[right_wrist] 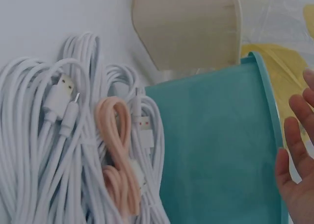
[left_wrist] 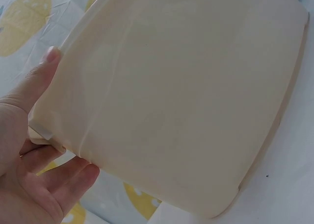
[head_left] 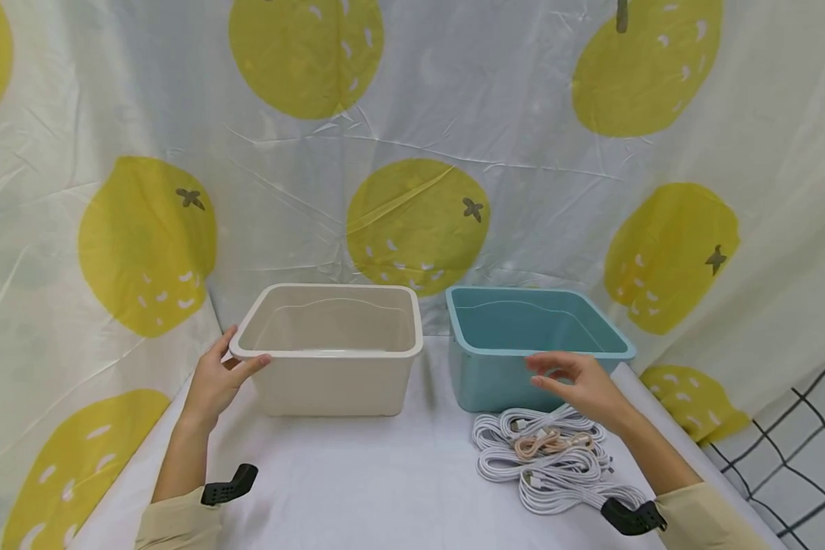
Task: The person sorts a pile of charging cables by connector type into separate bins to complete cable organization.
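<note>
My left hand (head_left: pixel 215 380) grips the front left corner of a beige plastic bin (head_left: pixel 333 386), thumb along the front rim and fingers round the side. In the left wrist view the fingertips (left_wrist: pixel 88 177) curl beneath the rim at that corner. Before the front rim of a teal plastic bin (head_left: pixel 484 378) hovers my right hand (head_left: pixel 580 386), its fingers loosely bent and holding nothing. Below it lie several coiled white charging cables (head_left: pixel 557 489). A peach-coloured coiled cable (right_wrist: pixel 117 145) rests on top of them, near the teal bin's front wall.
Both bins stand side by side on a white cloth-covered table (head_left: pixel 378 489), a narrow gap between them. Behind hangs a pale curtain (head_left: pixel 522 153) printed with yellow lemons. A black wire grid (head_left: pixel 797 451) rises past the table's right edge.
</note>
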{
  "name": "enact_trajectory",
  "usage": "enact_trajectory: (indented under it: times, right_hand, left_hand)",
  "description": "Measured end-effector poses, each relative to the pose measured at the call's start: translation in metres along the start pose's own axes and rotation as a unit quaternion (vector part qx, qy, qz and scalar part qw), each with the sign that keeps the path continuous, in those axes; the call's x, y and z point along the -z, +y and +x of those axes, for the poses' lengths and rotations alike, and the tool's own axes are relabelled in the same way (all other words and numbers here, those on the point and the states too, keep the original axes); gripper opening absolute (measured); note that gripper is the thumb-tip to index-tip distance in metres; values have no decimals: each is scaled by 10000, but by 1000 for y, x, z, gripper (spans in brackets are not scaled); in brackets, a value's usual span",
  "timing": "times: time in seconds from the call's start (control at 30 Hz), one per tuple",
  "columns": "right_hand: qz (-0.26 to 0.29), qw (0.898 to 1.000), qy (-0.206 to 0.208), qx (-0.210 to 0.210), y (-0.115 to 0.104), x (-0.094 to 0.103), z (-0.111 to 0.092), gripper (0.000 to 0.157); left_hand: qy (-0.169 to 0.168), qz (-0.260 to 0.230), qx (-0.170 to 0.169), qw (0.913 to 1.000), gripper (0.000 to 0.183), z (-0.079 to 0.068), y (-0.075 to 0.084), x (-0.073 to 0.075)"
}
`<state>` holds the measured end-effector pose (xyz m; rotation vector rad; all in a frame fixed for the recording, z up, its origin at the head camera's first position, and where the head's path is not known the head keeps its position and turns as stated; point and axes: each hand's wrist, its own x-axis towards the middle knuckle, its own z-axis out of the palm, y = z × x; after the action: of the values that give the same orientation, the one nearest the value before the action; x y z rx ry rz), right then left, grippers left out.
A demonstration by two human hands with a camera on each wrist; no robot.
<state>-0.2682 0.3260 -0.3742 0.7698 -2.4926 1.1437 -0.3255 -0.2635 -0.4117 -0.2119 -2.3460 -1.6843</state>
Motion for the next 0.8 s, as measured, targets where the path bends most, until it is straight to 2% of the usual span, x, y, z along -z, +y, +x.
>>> enact_trajectory:
  times: [0.2, 0.4, 0.6, 0.8]
  right_hand:
    - [-120, 9996, 48, -255, 19, -2, -26, 30]
    - [-62, 9988, 6, -482, 32, -13, -47, 30]
    - [-39, 9960, -18, -896, 42, -20, -57, 28]
    - [243, 9925, -418, -1125, 55, -21, -64, 29]
  left_hand:
    - [3, -28, -43, 10000, 101, -1, 0, 1]
    - [5, 61, -73, 10000, 100, 0, 1, 1]
    - [-7, 11, -103, 9999, 100, 0, -1, 2]
    - [3, -12, -82, 10000, 100, -1, -1, 0]
